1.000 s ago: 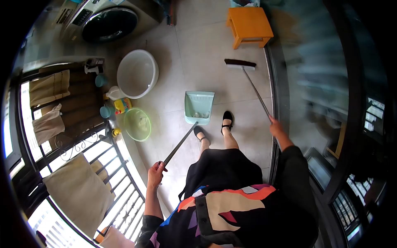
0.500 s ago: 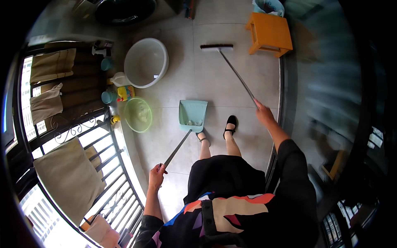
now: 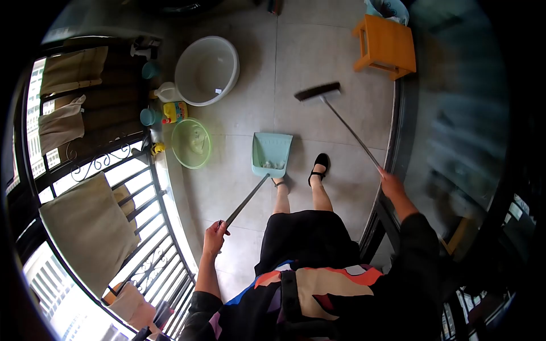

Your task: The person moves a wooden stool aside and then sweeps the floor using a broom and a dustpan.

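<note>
My right hand [image 3: 391, 184] is closed round the upper end of a broom [image 3: 319, 91], out to the right by the glass door. The broom's dark, wide head is ahead of me, tilted a little, and I cannot tell whether its bristles touch the floor. In my left hand [image 3: 215, 236] is the long handle of a light green dustpan [image 3: 271, 149], which sits just in front of my feet. Some pale scraps of debris [image 3: 274, 165] lie inside the pan near its back.
A large white tub [image 3: 207, 71] and a green basin [image 3: 191, 144] stand on the left beside a yellow bottle [image 3: 174, 112]. An orange wooden stool [image 3: 388, 46] is at the far right. Railings with hanging cloths [image 3: 88, 227] line the left; a glass door borders the right.
The broom has swung nearer and to the right, its head turning at an angle, as my right hand moved right and down. The dustpan stays by my feet in my left hand.
</note>
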The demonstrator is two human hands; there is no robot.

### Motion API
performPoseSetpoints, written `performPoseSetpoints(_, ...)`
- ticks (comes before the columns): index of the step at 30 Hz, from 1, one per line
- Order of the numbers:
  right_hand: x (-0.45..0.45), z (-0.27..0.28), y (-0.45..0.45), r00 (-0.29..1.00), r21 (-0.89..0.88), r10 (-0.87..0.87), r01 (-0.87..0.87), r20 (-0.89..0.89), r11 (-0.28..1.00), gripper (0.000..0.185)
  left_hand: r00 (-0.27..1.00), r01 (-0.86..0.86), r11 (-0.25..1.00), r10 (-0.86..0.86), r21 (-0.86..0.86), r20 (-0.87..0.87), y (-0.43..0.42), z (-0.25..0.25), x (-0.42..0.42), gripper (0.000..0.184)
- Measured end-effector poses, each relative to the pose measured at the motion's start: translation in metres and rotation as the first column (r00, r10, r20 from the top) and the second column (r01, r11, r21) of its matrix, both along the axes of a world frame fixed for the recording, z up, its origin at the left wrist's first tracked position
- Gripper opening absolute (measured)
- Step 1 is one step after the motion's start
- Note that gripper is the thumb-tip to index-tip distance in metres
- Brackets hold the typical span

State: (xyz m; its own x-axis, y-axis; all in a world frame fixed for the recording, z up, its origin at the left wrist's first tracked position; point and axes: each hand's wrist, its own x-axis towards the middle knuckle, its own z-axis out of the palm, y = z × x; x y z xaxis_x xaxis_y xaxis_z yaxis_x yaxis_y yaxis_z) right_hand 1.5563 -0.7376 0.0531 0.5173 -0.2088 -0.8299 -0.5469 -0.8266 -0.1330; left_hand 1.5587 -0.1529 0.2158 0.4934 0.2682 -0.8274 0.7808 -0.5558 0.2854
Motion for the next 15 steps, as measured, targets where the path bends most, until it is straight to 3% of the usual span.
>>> performPoseSetpoints(1,-0.044,0.003,-0.023,0.964,-0.043,0.162,-0.157,0.213,0.987,0.042,1.0,0.014,1.0,-0.014,-0.004,0.0,0.001,0.0,0.002,0.033)
performPoseSetpoints(2,-0.05,0.047,-0.021,0.997,-0.049,0.067,-0.064,0.042,0.997,0.042,1.0,0.002,1.0,-0.002,-0.009,-0.007,0.001,0.001,0.003,0.034)
performPoseSetpoints(6,-0.091,0.127,-0.036,0.976,-0.122,0.15,-0.17,-0.157,0.978,0.042,0.999,-0.035,0.999,0.034,-0.008,-0.027,-0.001,0.008,0.007,0.033)
performPoseSetpoints(10,-0.096,0.112,-0.03,0.985,-0.096,0.103,-0.117,-0.135,0.988,0.043,0.997,-0.072,0.997,0.071,-0.01,-0.02,0.0,0.009,-0.002,0.034)
performPoseSetpoints(12,-0.066,0.074,-0.01,0.988,-0.064,0.135,-0.13,0.078,0.989,0.042,0.995,-0.09,0.996,0.089,-0.005,-0.037,0.002,0.011,-0.003,0.035)
performPoseSetpoints(13,-0.045,0.052,0.001,0.975,0.047,0.089,-0.101,0.204,0.994,0.042,0.994,-0.105,0.994,0.104,-0.014,-0.037,0.005,0.011,-0.006,0.035)
performPoseSetpoints(15,-0.021,0.026,0.025,0.986,0.037,0.081,-0.087,0.148,0.995,0.046,0.992,-0.122,0.992,0.122,-0.01,-0.025,0.006,0.006,-0.021,0.035)
